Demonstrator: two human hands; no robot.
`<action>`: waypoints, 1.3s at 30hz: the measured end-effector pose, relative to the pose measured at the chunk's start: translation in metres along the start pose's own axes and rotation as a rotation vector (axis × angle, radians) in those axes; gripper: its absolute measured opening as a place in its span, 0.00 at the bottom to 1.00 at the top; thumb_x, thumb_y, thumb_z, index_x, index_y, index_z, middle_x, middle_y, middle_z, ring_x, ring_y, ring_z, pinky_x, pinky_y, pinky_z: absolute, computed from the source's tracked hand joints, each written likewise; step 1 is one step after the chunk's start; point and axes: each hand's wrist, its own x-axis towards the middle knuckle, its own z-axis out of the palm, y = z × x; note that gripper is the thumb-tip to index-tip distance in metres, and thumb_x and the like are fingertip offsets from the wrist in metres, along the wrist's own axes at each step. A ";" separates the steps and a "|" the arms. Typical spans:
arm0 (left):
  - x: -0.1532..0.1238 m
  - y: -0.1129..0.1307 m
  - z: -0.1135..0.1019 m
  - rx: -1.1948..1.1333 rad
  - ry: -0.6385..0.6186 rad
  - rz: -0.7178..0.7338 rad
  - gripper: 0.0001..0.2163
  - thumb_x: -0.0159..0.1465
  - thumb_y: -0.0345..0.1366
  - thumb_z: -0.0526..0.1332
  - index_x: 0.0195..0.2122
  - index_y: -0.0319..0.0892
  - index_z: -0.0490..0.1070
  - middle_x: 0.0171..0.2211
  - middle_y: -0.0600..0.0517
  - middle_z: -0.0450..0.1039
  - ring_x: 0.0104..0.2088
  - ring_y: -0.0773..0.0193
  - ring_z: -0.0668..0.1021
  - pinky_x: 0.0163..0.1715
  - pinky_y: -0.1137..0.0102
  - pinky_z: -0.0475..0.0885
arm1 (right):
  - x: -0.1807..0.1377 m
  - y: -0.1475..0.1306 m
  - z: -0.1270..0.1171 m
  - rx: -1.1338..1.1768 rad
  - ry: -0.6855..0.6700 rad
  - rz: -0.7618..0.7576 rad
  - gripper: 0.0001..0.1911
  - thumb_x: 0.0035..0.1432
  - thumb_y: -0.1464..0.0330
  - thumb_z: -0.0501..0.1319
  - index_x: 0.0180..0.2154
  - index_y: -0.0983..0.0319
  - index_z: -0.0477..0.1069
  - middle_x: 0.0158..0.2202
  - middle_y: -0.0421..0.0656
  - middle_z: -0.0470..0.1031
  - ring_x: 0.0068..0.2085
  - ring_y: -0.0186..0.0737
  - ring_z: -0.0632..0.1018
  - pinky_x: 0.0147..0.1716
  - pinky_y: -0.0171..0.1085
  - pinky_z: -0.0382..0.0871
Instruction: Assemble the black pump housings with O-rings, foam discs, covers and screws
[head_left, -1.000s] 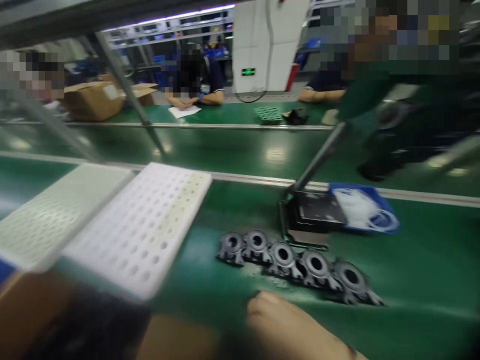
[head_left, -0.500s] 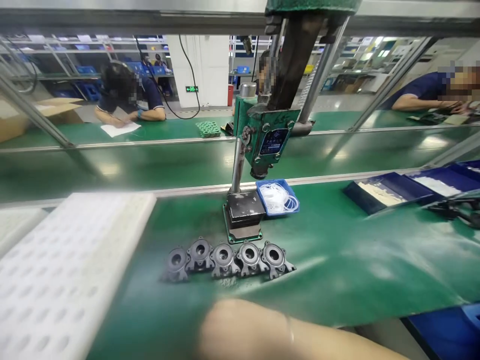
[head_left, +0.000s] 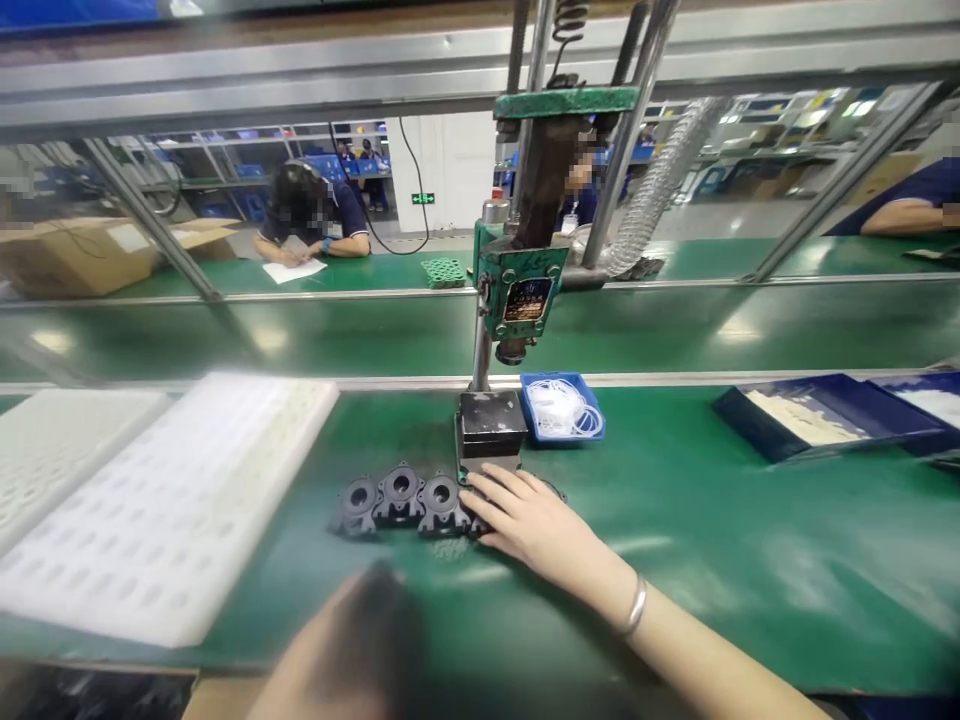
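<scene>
A row of black cast metal parts (head_left: 397, 497) with round bores lies on the green belt (head_left: 712, 530). My right hand (head_left: 529, 520) rests on the right end of that row, fingers stretched out and a little apart, covering the last parts; a bracelet is on its wrist. My left hand (head_left: 337, 655) is low at the bottom edge, blurred, with a dark shape at it that I cannot make out. Just behind the row stands a green hand press (head_left: 517, 290) with a black base block (head_left: 491, 425).
A small blue tray of white rings (head_left: 562, 408) sits right of the press base. Two white foam trays with holes (head_left: 172, 500) lie at left. Flat blue trays (head_left: 817, 420) lie at far right. Other people work at the far belt behind a metal rail.
My view has swung and steadied on the press. My right arm came forward from the bottom edge and its hand landed on the right end of the row of parts. My left hand appeared at the bottom.
</scene>
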 end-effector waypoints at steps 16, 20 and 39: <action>-0.020 -0.001 0.070 0.186 -0.394 0.173 0.31 0.54 0.40 0.68 0.60 0.53 0.67 0.58 0.48 0.70 0.60 0.46 0.71 0.55 0.57 0.73 | -0.038 -0.055 -0.023 1.180 -0.354 0.029 0.33 0.57 0.62 0.63 0.63 0.56 0.59 0.64 0.49 0.59 0.65 0.45 0.63 0.64 0.44 0.58; -0.027 -0.017 0.056 0.097 -0.305 0.093 0.34 0.48 0.41 0.73 0.58 0.56 0.68 0.54 0.48 0.73 0.59 0.46 0.72 0.55 0.57 0.73 | -0.038 -0.067 -0.001 1.042 -0.232 0.093 0.33 0.52 0.62 0.69 0.58 0.57 0.62 0.59 0.50 0.64 0.61 0.45 0.69 0.61 0.43 0.64; 0.041 -0.042 -0.019 0.125 0.442 0.168 0.25 0.59 0.54 0.61 0.50 0.41 0.69 0.51 0.42 0.72 0.54 0.50 0.73 0.58 0.55 0.67 | 0.027 -0.089 0.039 0.140 0.124 -0.125 0.27 0.67 0.60 0.55 0.63 0.64 0.61 0.65 0.45 0.60 0.68 0.47 0.56 0.68 0.53 0.46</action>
